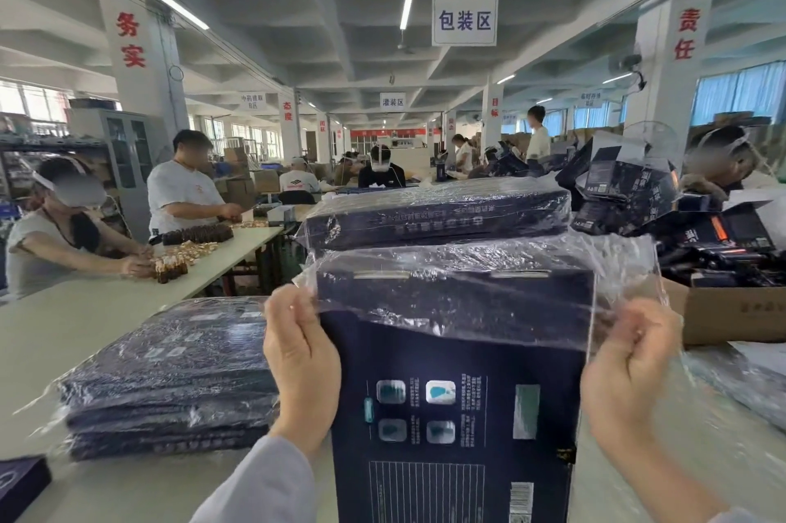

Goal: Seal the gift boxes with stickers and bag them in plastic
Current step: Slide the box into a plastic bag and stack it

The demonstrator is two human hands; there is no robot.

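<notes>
A dark navy gift box (455,403) stands upright in front of me, its printed back facing me. A clear plastic bag (476,292) covers only its top part. My left hand (300,365) pinches the bag's left edge beside the box. My right hand (629,369) grips the bag's right edge, the film bunched in its curled fingers. Behind the box lies a bagged navy box (434,216) on its flat side.
A stack of bagged navy boxes (170,378) lies on the table at my left. A cardboard carton (736,314) and a heap of open dark boxes (663,203) are at the right. Other people work at a table with small bottles (178,263) on the left.
</notes>
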